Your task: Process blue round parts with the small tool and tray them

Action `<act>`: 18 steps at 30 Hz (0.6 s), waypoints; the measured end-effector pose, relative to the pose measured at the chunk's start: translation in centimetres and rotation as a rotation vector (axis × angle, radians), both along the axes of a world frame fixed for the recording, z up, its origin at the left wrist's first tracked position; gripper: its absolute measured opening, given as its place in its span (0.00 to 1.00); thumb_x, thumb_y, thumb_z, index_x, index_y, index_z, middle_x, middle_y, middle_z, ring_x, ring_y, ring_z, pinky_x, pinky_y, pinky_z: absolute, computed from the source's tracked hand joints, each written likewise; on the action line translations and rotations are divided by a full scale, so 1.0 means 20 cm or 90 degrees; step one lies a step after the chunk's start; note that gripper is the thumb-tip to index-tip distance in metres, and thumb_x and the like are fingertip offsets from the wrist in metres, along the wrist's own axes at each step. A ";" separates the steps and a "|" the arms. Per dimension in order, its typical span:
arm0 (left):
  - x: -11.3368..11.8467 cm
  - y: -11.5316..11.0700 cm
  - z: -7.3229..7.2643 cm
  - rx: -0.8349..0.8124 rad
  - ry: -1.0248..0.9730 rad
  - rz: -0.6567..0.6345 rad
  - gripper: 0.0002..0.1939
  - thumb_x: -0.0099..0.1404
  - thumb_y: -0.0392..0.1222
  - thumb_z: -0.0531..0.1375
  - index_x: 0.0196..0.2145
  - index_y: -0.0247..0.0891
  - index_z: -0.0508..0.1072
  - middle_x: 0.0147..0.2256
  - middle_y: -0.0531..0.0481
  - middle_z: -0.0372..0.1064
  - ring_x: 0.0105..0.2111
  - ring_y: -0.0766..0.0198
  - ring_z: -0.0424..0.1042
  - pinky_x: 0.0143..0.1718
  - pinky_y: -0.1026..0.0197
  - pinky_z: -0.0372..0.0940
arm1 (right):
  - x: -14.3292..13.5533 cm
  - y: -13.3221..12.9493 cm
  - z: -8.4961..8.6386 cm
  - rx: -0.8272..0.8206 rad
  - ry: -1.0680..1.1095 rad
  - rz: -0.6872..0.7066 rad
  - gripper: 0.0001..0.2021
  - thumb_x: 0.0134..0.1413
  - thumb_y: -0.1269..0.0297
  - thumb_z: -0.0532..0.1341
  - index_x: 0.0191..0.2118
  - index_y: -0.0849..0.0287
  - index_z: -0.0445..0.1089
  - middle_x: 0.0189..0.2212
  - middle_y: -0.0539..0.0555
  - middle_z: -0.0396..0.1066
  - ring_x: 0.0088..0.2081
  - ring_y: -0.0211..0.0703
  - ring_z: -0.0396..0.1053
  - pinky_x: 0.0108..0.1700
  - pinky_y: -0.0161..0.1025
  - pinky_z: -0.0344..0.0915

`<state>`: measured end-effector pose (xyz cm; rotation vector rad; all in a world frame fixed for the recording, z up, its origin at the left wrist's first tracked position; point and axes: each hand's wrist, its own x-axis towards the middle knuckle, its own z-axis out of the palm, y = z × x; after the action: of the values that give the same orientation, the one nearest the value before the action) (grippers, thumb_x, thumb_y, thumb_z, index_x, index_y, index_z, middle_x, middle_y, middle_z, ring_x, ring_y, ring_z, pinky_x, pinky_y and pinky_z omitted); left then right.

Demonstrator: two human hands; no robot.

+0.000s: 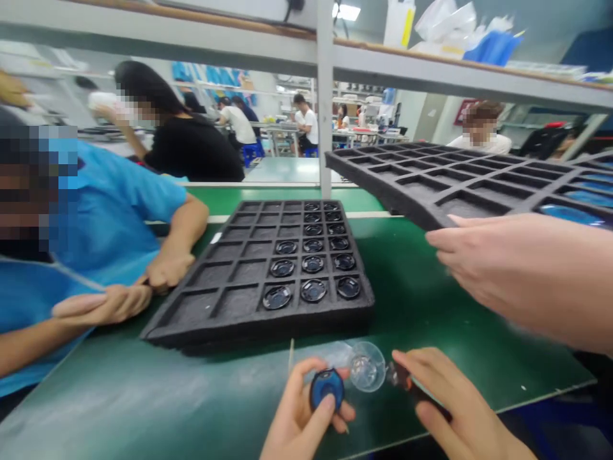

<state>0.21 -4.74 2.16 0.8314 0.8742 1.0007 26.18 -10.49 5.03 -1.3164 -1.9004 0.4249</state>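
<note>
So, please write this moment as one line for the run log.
left hand: holds blue round part | right hand: holds dark tool | clear cup: between hands | foam tray: part-filled

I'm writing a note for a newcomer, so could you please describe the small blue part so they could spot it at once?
Start at the green table and the black foam tray lying flat on it. Nearer than the tray's front edge, at the bottom of the view, the left hand pinches a small blue part between thumb and fingers. It is blue and oval, while the clear cup just right of it is see-through.
</note>
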 end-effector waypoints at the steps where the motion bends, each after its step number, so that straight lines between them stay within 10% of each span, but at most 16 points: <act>1: 0.00 -0.01 0.00 0.003 -0.005 -0.004 0.31 0.63 0.56 0.75 0.56 0.41 0.73 0.46 0.38 0.82 0.28 0.59 0.78 0.34 0.58 0.73 | -0.02 0.03 0.01 0.087 -0.126 0.013 0.21 0.78 0.56 0.57 0.70 0.47 0.67 0.51 0.57 0.76 0.49 0.52 0.74 0.50 0.46 0.71; 5: 0.00 -0.02 -0.04 0.017 0.016 0.006 0.32 0.65 0.56 0.73 0.60 0.38 0.73 0.40 0.40 0.81 0.27 0.60 0.77 0.32 0.60 0.72 | -0.11 0.14 0.01 0.279 -0.359 0.010 0.19 0.74 0.66 0.58 0.65 0.58 0.71 0.48 0.59 0.76 0.48 0.54 0.70 0.54 0.50 0.63; 9: 0.00 -0.02 -0.08 0.007 0.063 -0.011 0.32 0.67 0.57 0.71 0.59 0.33 0.73 0.24 0.48 0.75 0.25 0.60 0.74 0.30 0.62 0.70 | -0.15 0.19 -0.03 0.265 -0.396 0.041 0.18 0.74 0.69 0.57 0.64 0.61 0.71 0.50 0.61 0.75 0.50 0.57 0.67 0.57 0.54 0.57; 18: -0.01 -0.04 -0.09 0.006 0.124 -0.041 0.26 0.69 0.54 0.69 0.58 0.36 0.74 0.22 0.52 0.73 0.22 0.63 0.71 0.27 0.64 0.66 | -0.18 0.23 -0.01 0.242 -0.372 0.075 0.15 0.74 0.70 0.57 0.60 0.60 0.73 0.48 0.60 0.76 0.47 0.55 0.68 0.52 0.50 0.57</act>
<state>-0.09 -5.46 0.30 0.9716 1.0022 0.8781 22.53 -5.91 4.78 -1.1467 -2.3913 -0.2955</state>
